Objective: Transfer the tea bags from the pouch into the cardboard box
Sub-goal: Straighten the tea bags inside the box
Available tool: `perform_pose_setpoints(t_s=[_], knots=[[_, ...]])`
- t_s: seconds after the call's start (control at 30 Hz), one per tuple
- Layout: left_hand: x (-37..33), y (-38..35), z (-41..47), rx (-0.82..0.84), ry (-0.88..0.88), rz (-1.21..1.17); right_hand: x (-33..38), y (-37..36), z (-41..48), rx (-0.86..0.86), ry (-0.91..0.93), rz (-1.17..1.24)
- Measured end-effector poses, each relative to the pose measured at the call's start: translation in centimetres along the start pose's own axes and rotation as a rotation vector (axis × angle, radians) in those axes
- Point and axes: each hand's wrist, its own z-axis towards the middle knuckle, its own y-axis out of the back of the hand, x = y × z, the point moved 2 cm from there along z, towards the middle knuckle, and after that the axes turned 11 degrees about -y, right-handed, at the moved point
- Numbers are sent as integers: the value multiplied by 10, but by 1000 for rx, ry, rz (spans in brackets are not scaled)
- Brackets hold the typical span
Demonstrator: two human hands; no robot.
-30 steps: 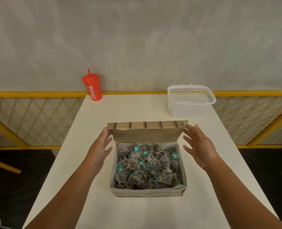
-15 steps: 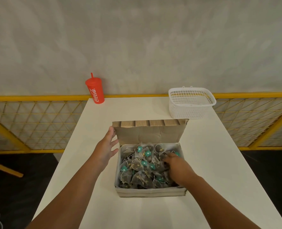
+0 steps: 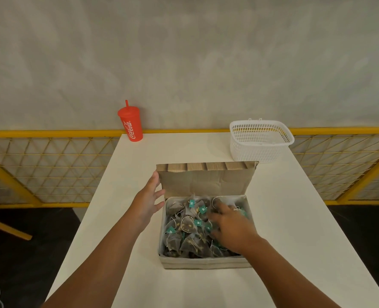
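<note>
An open cardboard box (image 3: 206,263) sits in the middle of the white table (image 3: 290,223), its lid (image 3: 206,182) standing up at the far side. Several dark pyramid tea bags (image 3: 184,232) with teal tags and white strings fill it. My left hand (image 3: 147,202) has straight fingers and touches the left edge of the lid and the box's far left corner. My right hand (image 3: 230,227) lies palm down inside the box, fingers spread over the tea bags on the right side. No pouch is in view.
A red cup (image 3: 131,124) with a straw stands at the table's far left corner. A white plastic basket (image 3: 259,141) stands at the far right corner. A yellow railing (image 3: 50,133) with mesh runs behind the table.
My right hand came down from beside the lid into the box and now rests on the tea bags. My left hand stayed at the lid's left edge.
</note>
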Motion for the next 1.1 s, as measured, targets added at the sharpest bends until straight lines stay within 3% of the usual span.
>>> perform_pose_setpoints(t_s=[0.1,0.2,0.43,0.53,0.67,0.83,0.9,1.0,1.1], knots=[[0,0,1,2,1,-11,-4,-16,0,211,-51,-58],[1,1,1,9,0,-15,-12,-14,-1,256,-74,-14],[2,2,4,14,-7,2,-4,12,6,35,-15,98],[2,2,3,16,-5,-4,18,7,7,50,84,131],[1,3,1,27,-4,-16,42,-9,11,137,187,1],[-1,3,-1,35,-2,-19,30,-7,13,142,-40,-262],[0,4,-2,32,0,-23,24,3,9,140,-55,-164],[0,3,-4,34,3,-24,11,21,-1,11,-100,187],[1,4,-7,29,4,-35,-13,35,-8,-93,-276,506]])
